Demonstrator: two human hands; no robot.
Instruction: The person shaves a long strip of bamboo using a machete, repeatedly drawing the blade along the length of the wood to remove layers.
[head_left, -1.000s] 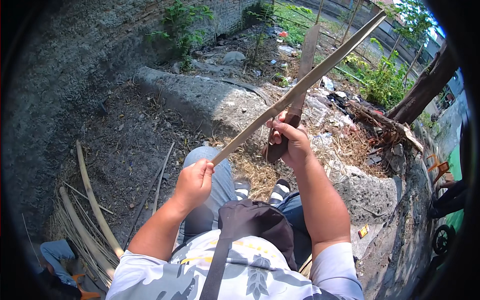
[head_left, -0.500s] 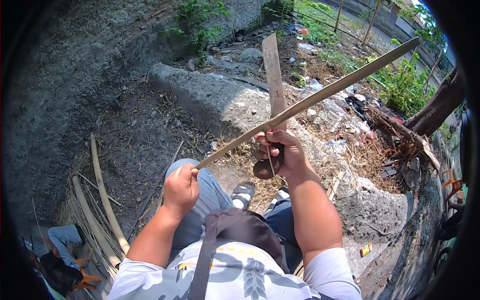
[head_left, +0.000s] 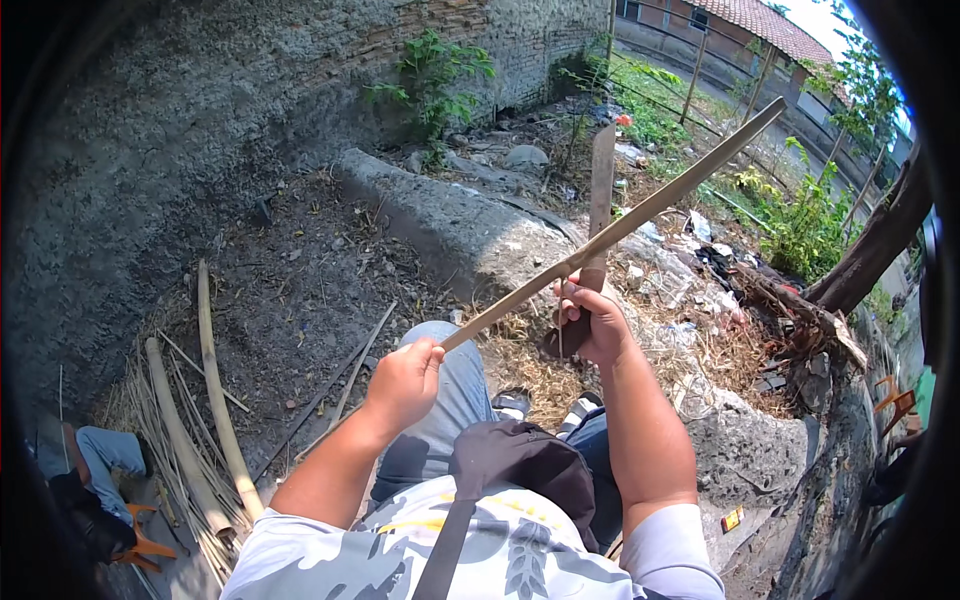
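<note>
My left hand (head_left: 404,384) is closed round the near end of a long, flat bamboo strip (head_left: 660,197), which slants up and away to the right. In my right hand (head_left: 604,326) is a machete (head_left: 602,175), gripped by its dark handle (head_left: 567,340) with the blade pointing away from me. The strip crosses in front of the blade just above my right fingers. A thin sliver (head_left: 561,318) hangs from the strip at that crossing, beside my right fingertips. Whether those fingers pinch it, I cannot tell.
Bamboo poles (head_left: 212,375) and thin strips lie on the ground at left, near a seated person's leg (head_left: 112,447). A rough wall (head_left: 250,110) rises behind. A concrete ledge (head_left: 430,205), litter and a tree trunk (head_left: 870,245) stand ahead and right.
The view has tilted up, showing more of the wall and a roof. The machete blade now leans slightly right instead of left. Both hands keep their holds.
</note>
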